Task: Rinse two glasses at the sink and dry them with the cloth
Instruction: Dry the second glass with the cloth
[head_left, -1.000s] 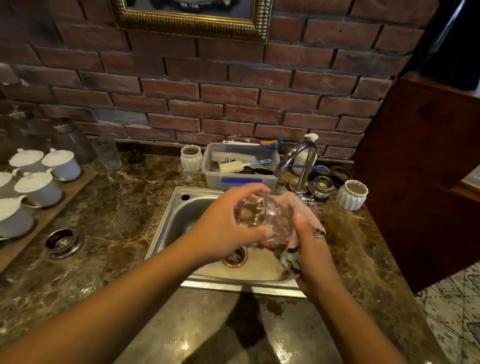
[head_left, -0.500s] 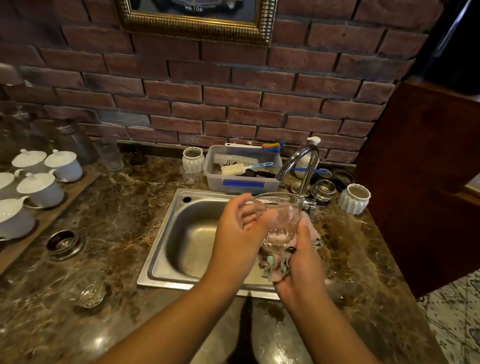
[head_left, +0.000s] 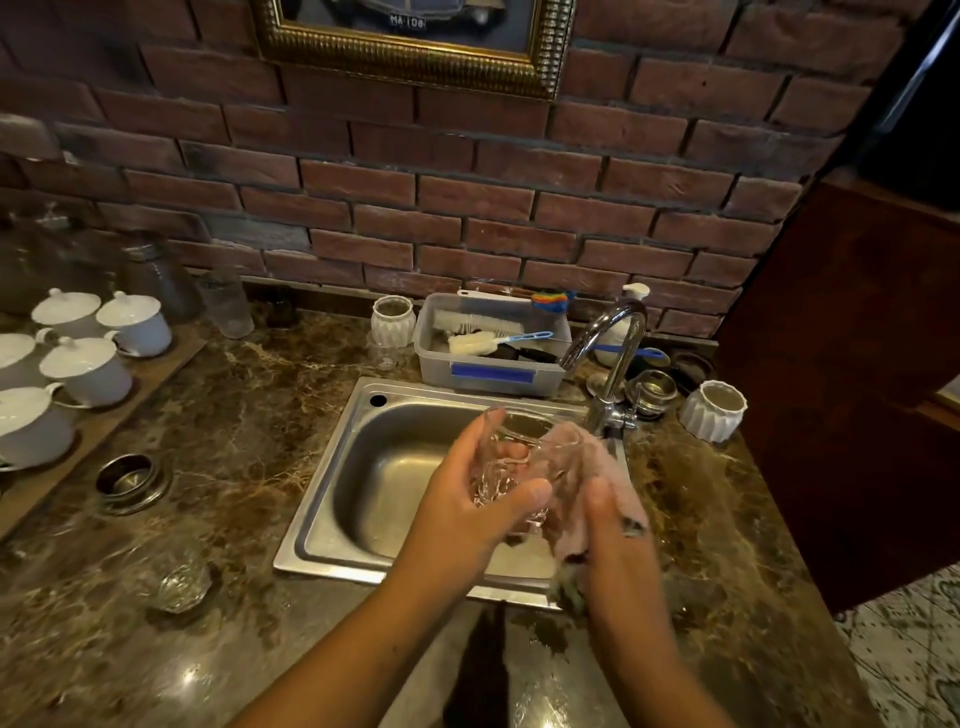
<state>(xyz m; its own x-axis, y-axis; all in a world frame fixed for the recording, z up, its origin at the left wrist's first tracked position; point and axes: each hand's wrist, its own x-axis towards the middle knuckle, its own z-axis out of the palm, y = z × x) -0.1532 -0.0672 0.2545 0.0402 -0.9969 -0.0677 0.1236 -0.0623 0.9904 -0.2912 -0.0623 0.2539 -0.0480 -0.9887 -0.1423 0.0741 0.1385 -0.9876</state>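
Observation:
Over the steel sink (head_left: 332, 499) my left hand (head_left: 467, 514) grips a clear glass (head_left: 511, 457), fingers behind it and thumb across its front. The glass tilts with its mouth up and away from me. My right hand (head_left: 608, 540) holds a pink cloth (head_left: 597, 467) pressed against the right side of the glass. A second clear glass (head_left: 179, 577) stands on the counter to the left of the sink, near the front edge. The chrome tap (head_left: 618, 353) rises at the sink's back right corner; no water runs from it.
Behind the sink is a plastic tub (head_left: 493, 374) of brushes and two white ribbed cups (head_left: 393, 322) (head_left: 714, 410). White lidded cups (head_left: 85, 364) on a wooden board fill the left. A metal ring (head_left: 130, 478) sits in the counter. A dark wooden panel (head_left: 852, 395) stands right.
The glass has tipped from upright to slanted, and the cloth has come up along its right side. The view has shifted down a little, bringing the second glass into sight.

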